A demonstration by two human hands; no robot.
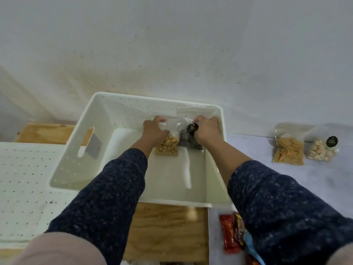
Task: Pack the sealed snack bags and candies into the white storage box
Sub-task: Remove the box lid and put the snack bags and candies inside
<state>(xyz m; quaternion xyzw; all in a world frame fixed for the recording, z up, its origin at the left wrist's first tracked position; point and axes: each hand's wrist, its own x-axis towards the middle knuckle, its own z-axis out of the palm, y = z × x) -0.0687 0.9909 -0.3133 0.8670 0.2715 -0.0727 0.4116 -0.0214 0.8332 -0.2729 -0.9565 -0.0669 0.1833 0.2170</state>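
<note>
The white storage box (80, 150) with perforated walls stands in the middle. Both my hands reach into its far right corner. My left hand (154, 129) grips the top of a clear bag of golden-brown snacks (168, 146) standing on the box floor. My right hand (207, 129) grips a clear bag with dark striped contents and a black label (188, 133) right beside it. Another clear bag (194, 109) leans against the back wall behind them. Outside, at the right, lie a bag of orange sticks (288, 152) and a bag of pale puffs (321, 150).
Red candy wrappers (231, 234) lie at the lower right, partly under my right sleeve. A white perforated lid or panel (24, 178) lies to the left of the box. Wooden boards (168, 232) show beneath the box. A white wall rises behind.
</note>
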